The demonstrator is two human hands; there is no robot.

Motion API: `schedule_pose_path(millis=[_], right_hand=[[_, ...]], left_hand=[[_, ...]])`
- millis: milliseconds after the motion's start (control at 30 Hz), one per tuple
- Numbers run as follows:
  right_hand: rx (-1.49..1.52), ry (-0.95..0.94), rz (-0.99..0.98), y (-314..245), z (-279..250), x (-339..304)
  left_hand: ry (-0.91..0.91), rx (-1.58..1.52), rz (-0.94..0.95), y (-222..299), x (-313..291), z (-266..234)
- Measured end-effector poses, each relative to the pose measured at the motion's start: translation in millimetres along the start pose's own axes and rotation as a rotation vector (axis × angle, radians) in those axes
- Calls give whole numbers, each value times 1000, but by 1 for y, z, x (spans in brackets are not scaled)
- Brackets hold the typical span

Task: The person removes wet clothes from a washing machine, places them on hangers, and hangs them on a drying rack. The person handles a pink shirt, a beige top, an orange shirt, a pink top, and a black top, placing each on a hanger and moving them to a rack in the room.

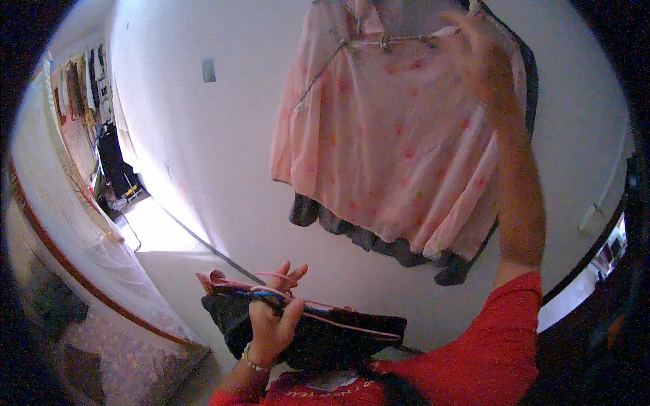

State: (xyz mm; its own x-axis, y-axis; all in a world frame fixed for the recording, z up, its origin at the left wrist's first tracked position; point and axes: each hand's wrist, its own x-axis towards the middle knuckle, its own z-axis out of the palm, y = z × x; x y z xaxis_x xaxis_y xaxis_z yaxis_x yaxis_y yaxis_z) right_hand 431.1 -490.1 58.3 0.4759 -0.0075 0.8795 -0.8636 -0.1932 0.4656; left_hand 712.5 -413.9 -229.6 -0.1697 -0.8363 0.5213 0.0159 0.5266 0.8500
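My left hand [273, 321], low in the middle, is closed round pink clothes hangers [352, 326]. Dark garments [318, 345] hang from them, close to my body. Up at the right my right hand [474, 44] is raised to the top of a sheer pink blouse [399, 142] with small red marks. Motion smears its fingers, so whether they grip anything there is unclear. A thin line with knots runs across the upper part of the blouse. Behind the blouse a dark grey garment [305, 210] shows at the lower edge and right side.
A white wall [230, 155] stands behind the hanging clothes. To the left, white netting [101, 257] drapes beside a bed [135, 345]. Beyond a bright doorway [162, 220], more clothes [81, 78] hang in another room.
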Motion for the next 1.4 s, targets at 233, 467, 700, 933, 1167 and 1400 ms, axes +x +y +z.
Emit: schedule_pose_path(millis=[233, 467, 700, 933, 1167, 1400], right_hand=[[-543, -269, 190, 137, 30, 61], [-382, -477, 398, 200, 58, 68], [-282, -295, 533, 148, 55, 68], [-258, -148, 443, 135, 10, 80], [73, -155, 183, -9, 68, -55], [487, -421, 88, -146, 86, -223]], left_hand=[[-115, 151, 157, 6, 0, 3], [-21, 102, 69, 1, -18, 3], [-63, 161, 85, 1, -24, 0], [-180, 347, 86, 3, -18, 3], [170, 58, 53, 0, -22, 12], [148, 136, 189, -20, 13, 8]])
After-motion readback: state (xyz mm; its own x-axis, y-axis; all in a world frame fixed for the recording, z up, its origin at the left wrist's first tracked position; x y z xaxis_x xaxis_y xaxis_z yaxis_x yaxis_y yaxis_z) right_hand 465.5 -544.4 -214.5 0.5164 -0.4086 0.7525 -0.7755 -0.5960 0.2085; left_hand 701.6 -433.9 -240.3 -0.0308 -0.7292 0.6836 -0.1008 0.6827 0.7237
